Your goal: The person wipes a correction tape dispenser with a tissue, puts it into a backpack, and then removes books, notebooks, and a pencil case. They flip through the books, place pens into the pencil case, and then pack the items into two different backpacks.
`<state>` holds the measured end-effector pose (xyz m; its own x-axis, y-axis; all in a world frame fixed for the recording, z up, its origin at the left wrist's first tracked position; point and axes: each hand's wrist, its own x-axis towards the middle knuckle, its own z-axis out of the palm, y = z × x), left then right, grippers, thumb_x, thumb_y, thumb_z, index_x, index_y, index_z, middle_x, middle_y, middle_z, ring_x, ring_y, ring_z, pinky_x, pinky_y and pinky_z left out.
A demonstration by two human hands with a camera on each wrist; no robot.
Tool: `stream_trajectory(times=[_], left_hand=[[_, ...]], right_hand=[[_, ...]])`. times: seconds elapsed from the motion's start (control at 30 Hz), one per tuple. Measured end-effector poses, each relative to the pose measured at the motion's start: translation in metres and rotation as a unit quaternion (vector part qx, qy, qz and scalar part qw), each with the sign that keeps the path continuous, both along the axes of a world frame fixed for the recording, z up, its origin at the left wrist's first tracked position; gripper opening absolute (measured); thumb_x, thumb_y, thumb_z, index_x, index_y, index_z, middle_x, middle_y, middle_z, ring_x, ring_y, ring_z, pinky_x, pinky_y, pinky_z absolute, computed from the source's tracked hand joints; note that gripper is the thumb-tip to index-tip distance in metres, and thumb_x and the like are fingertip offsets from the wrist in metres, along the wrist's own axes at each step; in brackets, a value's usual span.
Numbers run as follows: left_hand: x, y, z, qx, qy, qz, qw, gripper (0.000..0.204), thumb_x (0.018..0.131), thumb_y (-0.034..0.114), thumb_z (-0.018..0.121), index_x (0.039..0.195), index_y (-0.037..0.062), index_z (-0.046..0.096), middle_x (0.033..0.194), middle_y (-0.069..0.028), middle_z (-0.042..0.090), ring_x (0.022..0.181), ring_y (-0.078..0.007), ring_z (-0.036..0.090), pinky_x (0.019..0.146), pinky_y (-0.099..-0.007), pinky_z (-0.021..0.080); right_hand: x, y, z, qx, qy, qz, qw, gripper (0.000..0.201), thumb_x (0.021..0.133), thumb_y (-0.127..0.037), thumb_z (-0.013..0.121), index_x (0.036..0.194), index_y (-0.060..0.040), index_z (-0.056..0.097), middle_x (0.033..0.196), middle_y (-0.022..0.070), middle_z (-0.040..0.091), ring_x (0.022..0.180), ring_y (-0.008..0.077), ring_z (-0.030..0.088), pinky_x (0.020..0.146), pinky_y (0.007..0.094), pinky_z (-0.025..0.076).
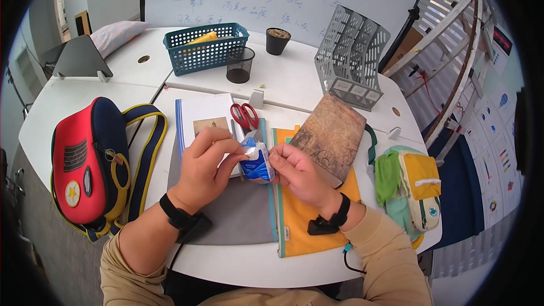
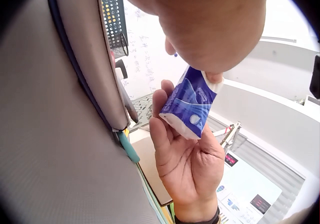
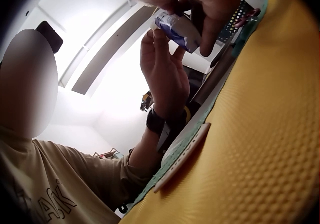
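Observation:
Between both hands is a small blue and white tissue pack (image 1: 256, 162), lifted over the pouches. My left hand (image 1: 205, 164) pinches the white upper end of its wrapper between thumb and fingers. On the other side, my right hand (image 1: 303, 177) grips the pack with thumb and fingertips; in the left wrist view the fingers of this right hand (image 2: 187, 159) lie behind the blue wrapper. Just beyond the pack rest red-handled scissors (image 1: 244, 117) on a white notebook (image 1: 207, 110). Beneath the hands lie a grey pouch (image 1: 238, 215) and an orange zipper pouch (image 1: 306, 224).
A red and navy backpack (image 1: 85, 164) stands at left, a green and cream bag (image 1: 416, 192) at right. A brown patterned book (image 1: 334, 136) lies right of the hands. Farther back are a teal basket (image 1: 195, 56), mesh cup (image 1: 240, 67), plant pot (image 1: 277, 42) and grey file rack (image 1: 351, 56).

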<state>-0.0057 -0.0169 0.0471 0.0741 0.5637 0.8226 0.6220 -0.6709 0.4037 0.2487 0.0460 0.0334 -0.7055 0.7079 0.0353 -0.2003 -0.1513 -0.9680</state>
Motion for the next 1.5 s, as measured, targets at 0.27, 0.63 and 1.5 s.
stream_trajectory(times=[0.27, 0.63, 1.5], left_hand=[[0.001, 0.001, 0.003, 0.009, -0.01, 0.017, 1.0, 0.024, 0.093, -0.011, 0.084, 0.11, 0.0016, 0.072, 0.117, -0.0134, 0.066, 0.109, -0.0312, 0.073, 0.102, -0.0424, 0.064], [0.01, 0.003, -0.006, -0.015, -0.086, 0.037, 0.996, 0.021, 0.098, -0.01, 0.08, 0.113, 0.0017, 0.071, 0.122, -0.0142, 0.065, 0.113, -0.0315, 0.072, 0.102, -0.041, 0.06], [0.014, 0.004, -0.015, -0.182, -0.216, 0.01, 0.959, 0.009, 0.117, 0.008, 0.068, 0.116, 0.0016, 0.061, 0.125, -0.0095, 0.069, 0.101, -0.0139, 0.072, 0.077, -0.0295, 0.066]], right_hand=[[-0.002, 0.001, -0.005, -0.014, 0.047, 0.032, 0.998, 0.026, 0.127, -0.026, 0.055, 0.13, -0.0011, 0.06, 0.129, 0.0087, 0.074, 0.123, 0.0213, 0.077, 0.113, 0.0389, 0.063], [-0.003, -0.003, -0.003, 0.009, 0.011, 0.027, 1.0, 0.028, 0.128, -0.031, 0.052, 0.132, -0.0035, 0.058, 0.131, 0.0086, 0.072, 0.125, 0.0225, 0.076, 0.116, 0.0408, 0.06], [-0.005, -0.003, -0.008, 0.204, -0.047, -0.108, 0.972, 0.014, 0.119, -0.01, 0.069, 0.118, -0.0023, 0.057, 0.135, 0.0172, 0.073, 0.104, 0.0167, 0.078, 0.092, 0.0325, 0.067]])
